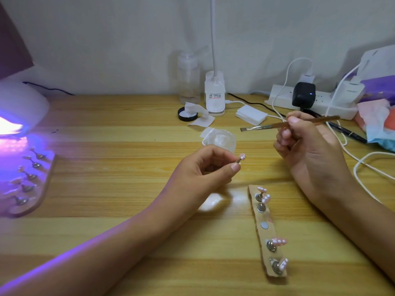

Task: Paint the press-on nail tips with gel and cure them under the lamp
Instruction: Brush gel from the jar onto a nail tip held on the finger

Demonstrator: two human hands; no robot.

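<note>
My left hand (205,169) pinches a small metal stand with a pink nail tip (306,156) between thumb and fingers, above the middle of the table. My right hand (307,142) grips a thin brush (277,124) whose flat bristle end points left. A wooden holder strip (264,233) lies below my right hand, carrying several pink nail tips on metal stands and one bare magnet. At the far left a white curing lamp (23,105) glows purple over a second strip (32,184) of nail tips.
A small clear jar (220,139) stands just behind my left hand. Further back are a black lid with wipes (188,114), a clear pump bottle (189,82), a white desk lamp base (214,95), a power strip (310,103) with chargers, white cables (363,165) and tissues at right.
</note>
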